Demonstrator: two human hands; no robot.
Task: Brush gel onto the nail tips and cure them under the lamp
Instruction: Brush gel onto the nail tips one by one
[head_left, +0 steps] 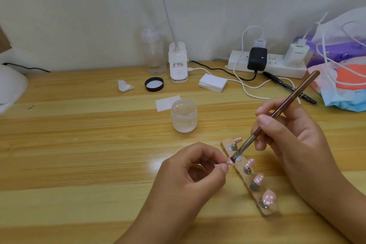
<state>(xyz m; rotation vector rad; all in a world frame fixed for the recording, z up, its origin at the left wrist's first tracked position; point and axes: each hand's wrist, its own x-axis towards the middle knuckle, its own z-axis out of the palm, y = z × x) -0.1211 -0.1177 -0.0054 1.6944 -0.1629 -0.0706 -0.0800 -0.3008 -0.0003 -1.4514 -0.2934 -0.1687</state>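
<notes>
Left hand (190,172) pinching pink nail tip (230,162), right hand (285,130) gripping gel brush (277,113), bristles touching tip, holder strip (250,179) on bench (79,144)

White charger (296,54), plugged into the power strip (277,69) at the back right of the surface: grey brand lettering across its front face, reads roughly "PISEN"; letters small and soft, so the reading is not certain. Lamp base (178,55), white, upright at back centre: small sticker (177,65) on its front, a red line of print over black lines, possibly a barcode; too fine to read. Black adapter (257,58) on the same strip: one small blue indicator light, lit. Blue packet (340,101) at the far right: fragment of pale lettering near the frame edge, blurred and not readable. Purple box (336,50) behind it: pale printed shapes, blurred, not readable as text.
</notes>
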